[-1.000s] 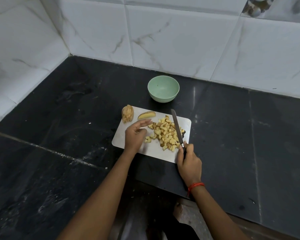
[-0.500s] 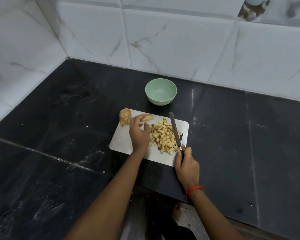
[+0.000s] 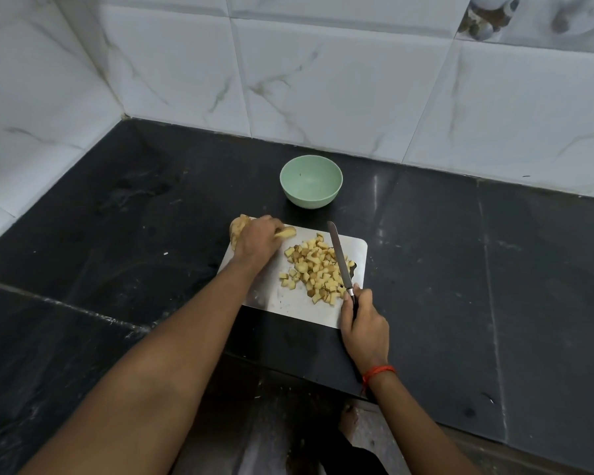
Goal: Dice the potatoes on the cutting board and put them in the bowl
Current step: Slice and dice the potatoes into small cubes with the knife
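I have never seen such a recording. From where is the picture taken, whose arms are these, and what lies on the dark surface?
There is no machine: a person works with bare hands, and a camera worn on the head looks down at them. On the black counter lies a cutting board with a pile of diced potato, and a larger potato piece at its far left corner. Behind it stands an empty green bowl. The left hand grips a potato wedge; the right hand holds a knife, its blade along the pile.
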